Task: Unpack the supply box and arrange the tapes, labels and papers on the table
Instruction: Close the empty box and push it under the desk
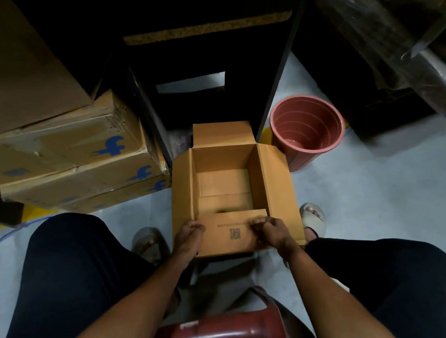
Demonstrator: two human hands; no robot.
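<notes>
A brown cardboard supply box [265, 173] stands open on the floor between my feet. Its inside shows only bare cardboard; no tapes, labels or papers are in view. The near flap [228, 234], printed with a small code, is folded toward me. My left hand [189, 232] grips the flap's left end with curled fingers. My right hand [271, 233] grips its right end the same way. The far and side flaps stand open.
A pink plastic bucket [305, 130] stands right of the box. Stacked cardboard cartons [61, 152] with blue logos fill the left. A dark table frame [199, 64] rises behind the box. A dark red stool [226, 337] is under me. Wrapped dark bundles [409, 59] lie at the upper right.
</notes>
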